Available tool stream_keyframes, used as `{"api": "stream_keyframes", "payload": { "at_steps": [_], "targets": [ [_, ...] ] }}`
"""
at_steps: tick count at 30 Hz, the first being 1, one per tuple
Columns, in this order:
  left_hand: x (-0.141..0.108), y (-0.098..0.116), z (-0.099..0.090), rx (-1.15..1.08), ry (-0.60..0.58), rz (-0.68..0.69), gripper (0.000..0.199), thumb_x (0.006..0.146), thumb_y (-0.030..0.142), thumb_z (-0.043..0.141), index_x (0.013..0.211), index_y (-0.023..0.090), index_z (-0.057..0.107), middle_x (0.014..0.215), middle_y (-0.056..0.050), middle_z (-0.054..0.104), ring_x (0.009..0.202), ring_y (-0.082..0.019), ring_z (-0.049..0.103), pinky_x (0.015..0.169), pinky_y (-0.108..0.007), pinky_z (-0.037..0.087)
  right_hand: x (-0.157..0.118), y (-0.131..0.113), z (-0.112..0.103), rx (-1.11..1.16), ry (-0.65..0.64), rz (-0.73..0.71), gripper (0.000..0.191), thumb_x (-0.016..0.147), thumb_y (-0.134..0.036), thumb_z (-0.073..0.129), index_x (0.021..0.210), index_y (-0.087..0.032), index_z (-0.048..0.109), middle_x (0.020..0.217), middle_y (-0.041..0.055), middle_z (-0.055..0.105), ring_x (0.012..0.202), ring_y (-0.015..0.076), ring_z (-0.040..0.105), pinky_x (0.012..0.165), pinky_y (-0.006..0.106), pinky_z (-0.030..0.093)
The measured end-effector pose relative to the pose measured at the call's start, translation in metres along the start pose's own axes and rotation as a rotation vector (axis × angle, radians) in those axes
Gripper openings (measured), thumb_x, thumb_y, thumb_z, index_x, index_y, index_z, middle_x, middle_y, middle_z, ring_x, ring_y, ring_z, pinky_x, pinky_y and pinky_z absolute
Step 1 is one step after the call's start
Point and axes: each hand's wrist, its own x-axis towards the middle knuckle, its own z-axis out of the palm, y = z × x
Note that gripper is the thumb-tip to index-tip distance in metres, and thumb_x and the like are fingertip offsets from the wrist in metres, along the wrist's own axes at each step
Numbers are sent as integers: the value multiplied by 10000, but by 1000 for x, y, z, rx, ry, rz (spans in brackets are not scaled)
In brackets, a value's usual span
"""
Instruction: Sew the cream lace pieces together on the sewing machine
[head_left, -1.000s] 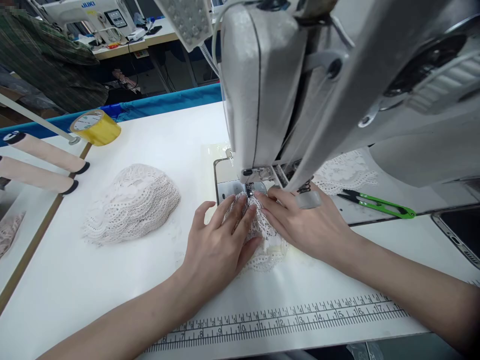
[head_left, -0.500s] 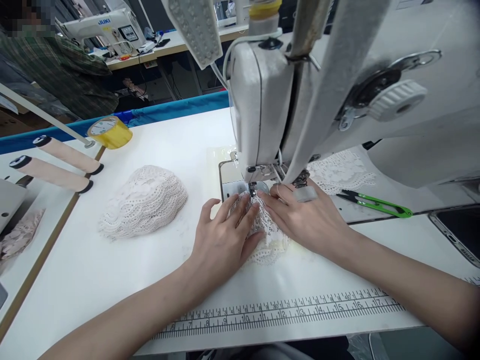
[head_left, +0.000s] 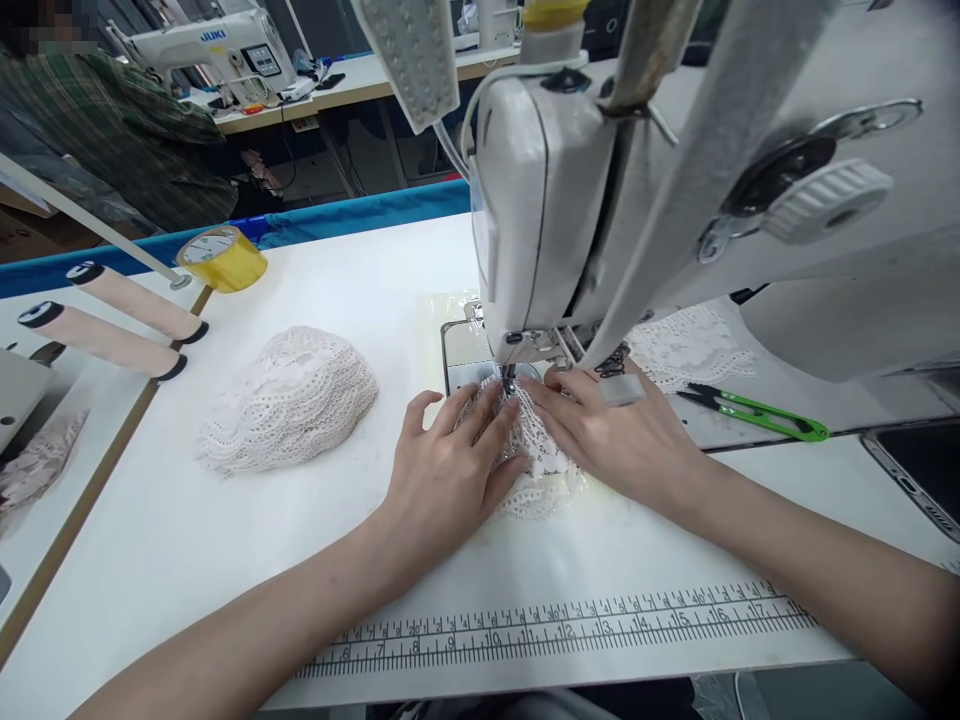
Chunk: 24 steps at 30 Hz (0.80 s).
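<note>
A piece of white lace [head_left: 541,462] lies under the presser foot [head_left: 509,379] of a sewing machine [head_left: 525,200]. My left hand [head_left: 450,450] rests on the lace's left side, its fingers spread and pressing the cloth down close to the foot. From the right, my right hand [head_left: 607,420] lies on the lace with fingertips by the needle area; its fingers are stretched out, some partly behind the machine's lower parts. Both hands touch the lace flat rather than gripping it. The exact needle point is hidden.
To the left sit a pile of lace [head_left: 292,400], two thread cones [head_left: 105,340] and yellow tape [head_left: 225,260]. Green thread snips [head_left: 772,415], more lace [head_left: 694,345] and a phone [head_left: 919,470] lie right. A printed ruler [head_left: 562,630] runs along the front edge. Another person [head_left: 112,140] is behind.
The lace has shifted slightly away from me under the presser foot, both hands staying on it. The view has also moved a little, so the machine appears further right.
</note>
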Motion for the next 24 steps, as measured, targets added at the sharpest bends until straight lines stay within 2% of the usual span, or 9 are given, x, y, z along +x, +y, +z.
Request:
{"api": "stream_keyframes", "payload": {
  "at_steps": [4, 7, 9, 12, 14, 16, 18, 21, 24],
  "targets": [
    [0, 0, -1, 0, 14, 13, 395, 967, 377, 507, 1308, 187, 569, 1352, -92, 601, 1241, -269, 547, 992, -475, 373, 0, 4, -3, 117, 22, 11, 260, 927, -170, 524, 1114, -147, 703, 885, 91, 709, 819, 213, 588, 763, 356, 372],
    [0, 2, -13, -30, 64, 70, 285, 953, 288, 539, 1204, 183, 624, 1236, -77, 678, 1166, -244, 596, 938, -421, 424, 1, 11, -15, 398, -43, 39, 225, 940, -185, 513, 977, -197, 734, 850, 50, 696, 763, 177, 597, 715, 320, 394],
    [-2, 5, -26, -89, 28, 98, 174, 939, 286, 550, 1008, 183, 672, 1027, -52, 733, 943, -207, 666, 756, -350, 476, 0, 15, -25, 636, -193, 49, 138, 910, -264, 589, 921, -236, 724, 854, 4, 681, 697, 145, 586, 628, 286, 385],
    [-9, 10, -43, -121, -170, 70, 198, 873, 388, 613, 858, 193, 638, 854, -17, 690, 582, -157, 600, 453, -299, 368, -1, 19, -35, 822, -412, 32, 105, 814, -327, 713, 884, -255, 685, 941, -34, 656, 638, 111, 556, 547, 268, 347],
    [-14, 12, -47, -79, -243, 79, 144, 848, 333, 632, 852, 191, 617, 873, -15, 675, 496, -139, 548, 389, -292, 305, -1, 19, -37, 864, -451, 23, 27, 848, -262, 673, 831, -246, 660, 962, -41, 644, 661, 102, 556, 557, 266, 343],
    [-20, 14, -47, -30, -234, 118, 57, 873, 180, 557, 830, 182, 595, 899, -23, 675, 463, -124, 523, 374, -281, 290, -2, 19, -37, 913, -453, 35, 127, 903, -211, 588, 787, -231, 634, 925, -34, 644, 695, 105, 563, 579, 266, 349],
    [-25, 15, -45, -38, -222, 114, 171, 900, 81, 452, 844, 179, 580, 920, -29, 677, 456, -111, 520, 376, -265, 309, -2, 19, -37, 962, -445, 78, 154, 933, -240, 547, 796, -220, 615, 844, -23, 646, 694, 115, 567, 586, 267, 357],
    [-26, 18, -43, -196, -264, -35, 159, 964, 138, 401, 957, 192, 550, 991, -26, 675, 507, -100, 569, 416, -239, 395, -2, 18, -36, 1029, -440, 190, 194, 961, -324, 510, 826, -216, 598, 665, -43, 610, 573, 102, 550, 555, 257, 364],
    [-24, 21, -40, -303, -288, -149, 188, 952, 258, 500, 1130, 196, 498, 1089, -37, 660, 522, -100, 586, 428, -243, 430, -2, 16, -37, 1085, -467, 273, 205, 971, -333, 483, 829, -224, 583, 551, -76, 549, 470, 79, 517, 505, 236, 361]
  ]
}}
